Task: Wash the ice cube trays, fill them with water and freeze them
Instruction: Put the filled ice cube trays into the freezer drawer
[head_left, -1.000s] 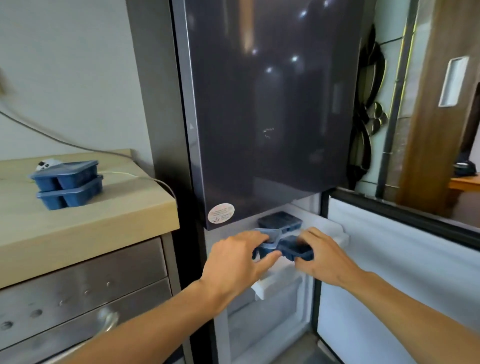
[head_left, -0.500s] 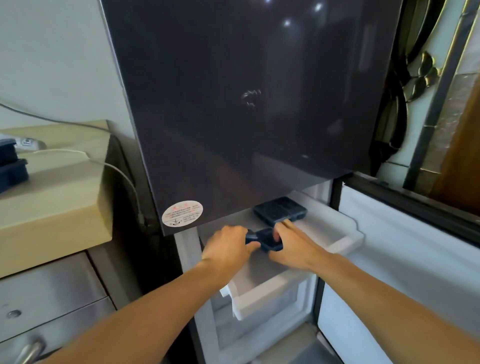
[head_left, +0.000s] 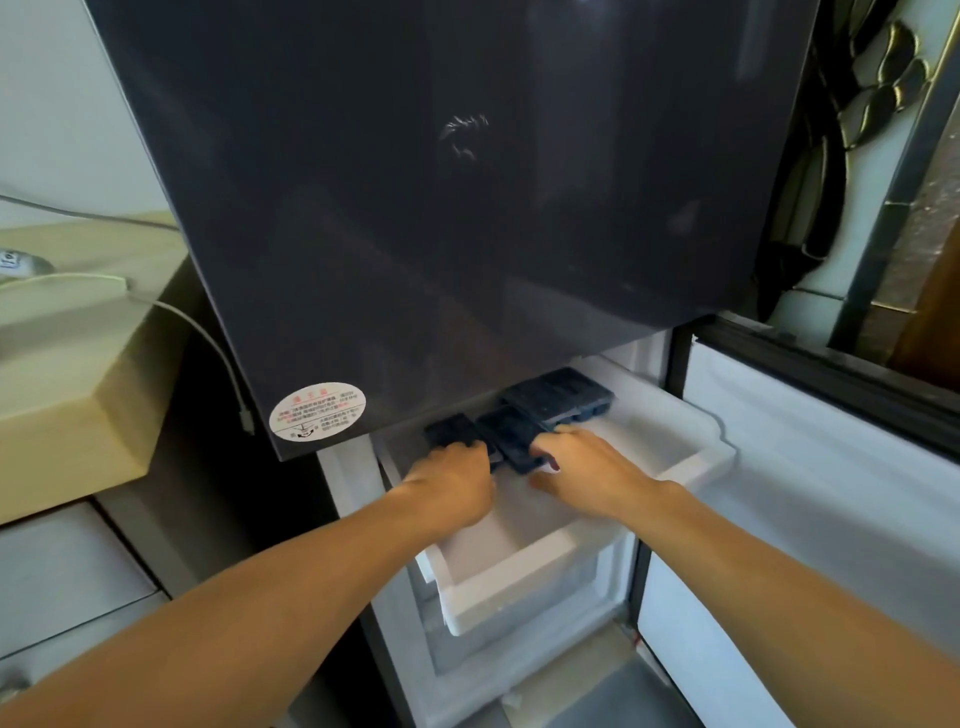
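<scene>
Carefully: left hand (head_left: 452, 478) and right hand (head_left: 587, 467) both grip the ice tray (head_left: 506, 439); we should keep it level, setting it flat in the freezer drawer (head_left: 691, 460) beside second tray (head_left: 558, 397).

Both arms bare, stretched forward, forearms angling in toward each other. Left hand (head_left: 452, 480) palm down, knuckles up, fingers curled over the near edge of the tray (head_left: 511, 439), fingertips hidden. Right hand (head_left: 589, 467) just right of the left, palm down, wrist about straight. Its fingers lie forward-left over the tray's right end, thumb lower on the near side. Hands close together, not touching; the tray shows in the gap between them. Both hands grip the same tray. Left wrist slightly bent. Elbows out of frame.
</scene>
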